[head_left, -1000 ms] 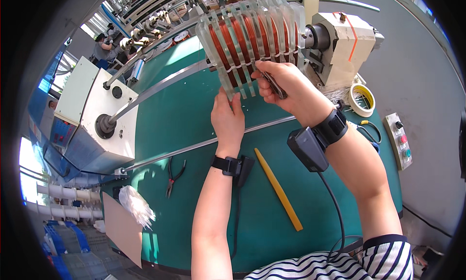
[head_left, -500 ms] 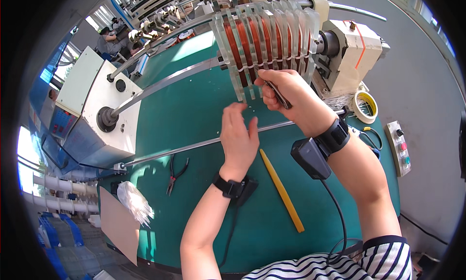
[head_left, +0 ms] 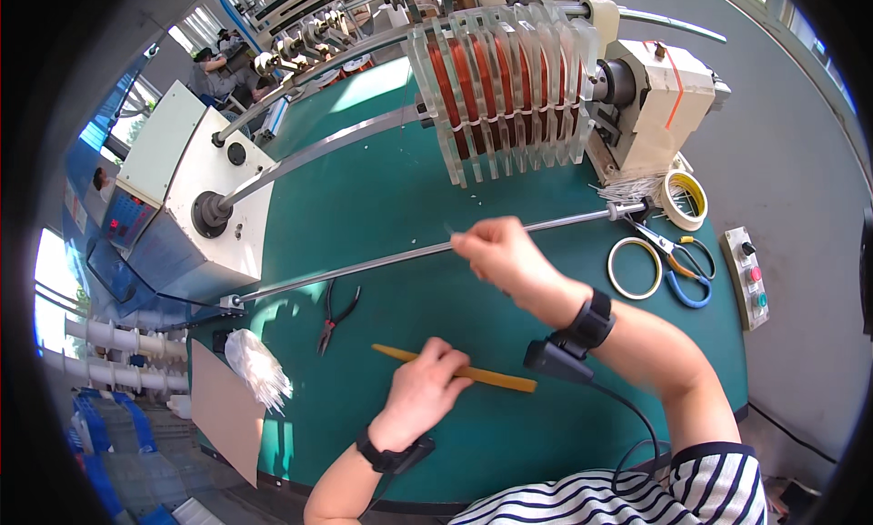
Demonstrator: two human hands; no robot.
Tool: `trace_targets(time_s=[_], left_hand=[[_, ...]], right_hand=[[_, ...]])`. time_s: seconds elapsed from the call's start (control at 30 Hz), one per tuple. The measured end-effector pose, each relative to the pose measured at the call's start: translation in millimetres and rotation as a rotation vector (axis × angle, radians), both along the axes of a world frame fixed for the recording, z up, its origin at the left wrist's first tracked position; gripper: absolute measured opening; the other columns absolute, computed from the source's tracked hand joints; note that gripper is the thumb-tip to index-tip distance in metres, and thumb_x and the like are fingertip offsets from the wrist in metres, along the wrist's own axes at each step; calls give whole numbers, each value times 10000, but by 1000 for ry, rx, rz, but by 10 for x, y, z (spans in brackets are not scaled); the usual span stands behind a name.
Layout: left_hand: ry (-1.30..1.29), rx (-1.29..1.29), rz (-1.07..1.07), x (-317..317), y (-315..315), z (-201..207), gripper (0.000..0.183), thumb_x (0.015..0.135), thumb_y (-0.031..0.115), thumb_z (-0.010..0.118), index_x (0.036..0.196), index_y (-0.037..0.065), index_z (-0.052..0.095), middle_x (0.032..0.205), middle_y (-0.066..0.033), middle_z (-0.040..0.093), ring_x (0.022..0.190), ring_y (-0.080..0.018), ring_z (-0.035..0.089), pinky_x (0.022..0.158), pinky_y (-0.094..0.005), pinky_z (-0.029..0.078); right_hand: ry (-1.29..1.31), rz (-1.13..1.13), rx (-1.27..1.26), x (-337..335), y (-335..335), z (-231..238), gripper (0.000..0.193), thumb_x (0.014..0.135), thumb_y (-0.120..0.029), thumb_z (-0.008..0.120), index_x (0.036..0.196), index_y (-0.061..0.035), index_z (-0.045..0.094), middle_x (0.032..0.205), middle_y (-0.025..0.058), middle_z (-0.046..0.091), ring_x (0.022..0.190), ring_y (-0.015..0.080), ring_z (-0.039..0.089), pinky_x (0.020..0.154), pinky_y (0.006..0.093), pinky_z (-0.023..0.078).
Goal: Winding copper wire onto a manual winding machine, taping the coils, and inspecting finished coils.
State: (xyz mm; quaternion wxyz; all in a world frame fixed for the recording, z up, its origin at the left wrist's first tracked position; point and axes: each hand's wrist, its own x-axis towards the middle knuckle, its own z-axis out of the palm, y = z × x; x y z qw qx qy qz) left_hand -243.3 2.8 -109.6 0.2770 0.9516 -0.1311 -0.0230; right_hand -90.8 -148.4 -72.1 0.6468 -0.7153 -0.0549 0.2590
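Observation:
My left hand (head_left: 423,384) is closed round the middle of a flat yellow stick (head_left: 496,377), tapered at its left end, just over the green table. My right hand (head_left: 500,257) is in a pinch above the thin metal rod; a faint thin sliver shows by its fingertips, too small to name. Beyond it, a row of red-brown wire coils (head_left: 482,75) sits between clear plates (head_left: 446,88) on a shaft, with white ties across the coils. Neither hand touches the coils.
Red-and-black pliers (head_left: 334,322) and a bundle of white ties (head_left: 257,370) lie at left. Scissors (head_left: 684,268) and tape rolls (head_left: 683,200) are at right, near a button box (head_left: 747,279). A metal rod (head_left: 382,260) crosses the green table (head_left: 346,197).
My right hand has left the coils and come down nearer me; the dark-handled tool it held no longer shows. My left hand has dropped and taken hold of the yellow stick, turning it crosswise.

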Motion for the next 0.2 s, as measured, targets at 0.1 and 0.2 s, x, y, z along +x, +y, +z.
trace_targets(time_s=[0.1,0.2], left_hand=[[18,88,248,-10,466,35,261,701,79,712,931,33,598,929,-88,536,694,-195,591,598,-321,476],[-2,104,396,159,508,357,314,718,93,712,1004,74,581,993,-107,525,753,-233,621,658,-354,497]], right_hand=[[-284,33,-107,-302,106,-511,367,803,-287,645,890,68,619,694,182,623,694,271,633,657,390,483],[-719,109,-282,-336,-60,-430,457,772,-343,692,1006,43,619,1071,288,574,1061,332,554,815,385,479]])
